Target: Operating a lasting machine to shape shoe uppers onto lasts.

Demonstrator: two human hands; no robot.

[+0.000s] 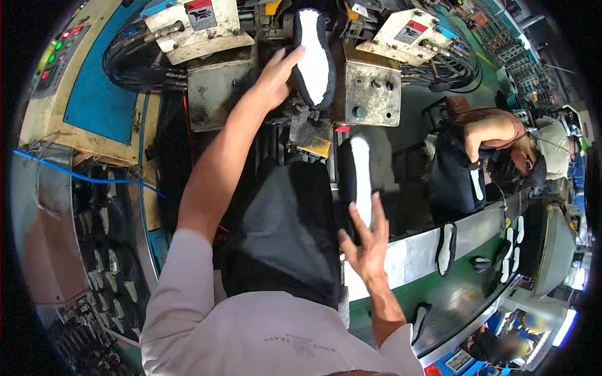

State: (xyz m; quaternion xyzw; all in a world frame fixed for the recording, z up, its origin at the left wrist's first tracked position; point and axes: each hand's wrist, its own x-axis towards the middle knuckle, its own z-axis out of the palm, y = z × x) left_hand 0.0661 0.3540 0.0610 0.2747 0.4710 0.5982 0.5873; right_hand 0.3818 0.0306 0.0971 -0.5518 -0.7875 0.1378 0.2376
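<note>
A black shoe upper (315, 69) with a white underside sits sole up at the machine, its toe end pointing away. My left hand (276, 78) is at its left side, one digit pressed on the white bottom; its other fingers are partly hidden. A second black shoe upper (362, 172), also white underneath, is nearer and to the right. My right hand (369, 241) is at its near end, fingers spread over and beside it. What supports this second piece is hidden.
Metal machine blocks flank the shoe, with hoses (141, 66) at left. A control panel (59, 59) stands far left, above racks of shoes (113, 269). At right runs a green conveyor (458, 294) carrying shoe parts. A co-worker (495, 135) bends over a shoe beyond it.
</note>
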